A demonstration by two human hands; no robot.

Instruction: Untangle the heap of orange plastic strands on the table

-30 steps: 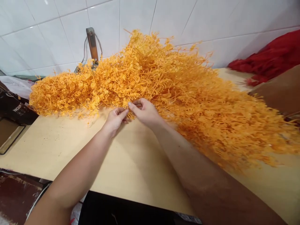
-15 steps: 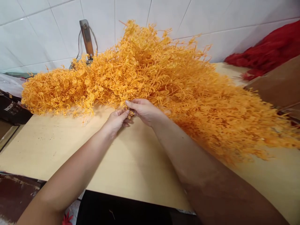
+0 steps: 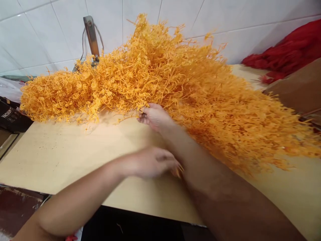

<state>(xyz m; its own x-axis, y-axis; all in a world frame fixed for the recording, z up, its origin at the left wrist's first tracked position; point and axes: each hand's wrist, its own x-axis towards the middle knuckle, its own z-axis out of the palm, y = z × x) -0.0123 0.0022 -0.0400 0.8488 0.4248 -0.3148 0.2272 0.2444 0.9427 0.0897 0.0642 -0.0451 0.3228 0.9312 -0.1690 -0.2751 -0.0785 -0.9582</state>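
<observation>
A large heap of orange artificial-looking foliage (image 3: 125, 77), thin curly stems with small star-shaped tips, spreads across the table. My right hand (image 3: 154, 116) is at its front edge, with thumb and fingers pinched on an orange sprig whose thin stem pokes out leftward. Nearer to me, my left hand (image 3: 160, 162) is blurred and passes by my right forearm. Its fingers are closed, and short orange stem ends (image 3: 179, 171) stick out from them; the rest of that piece is hidden.
A pale wooden table (image 3: 62, 150) lies beneath the heap, against a white tiled wall (image 3: 140, 6). An upright metal tool with a cable (image 3: 91, 40) stands behind. Red material (image 3: 283, 53) and a cardboard box (image 3: 298, 82) sit at right; a black bag (image 3: 11, 115) at left.
My left hand has left the heap's edge and moved toward me and to the right, carrying a small orange piece. My right hand has shifted slightly right, still at the foliage.
</observation>
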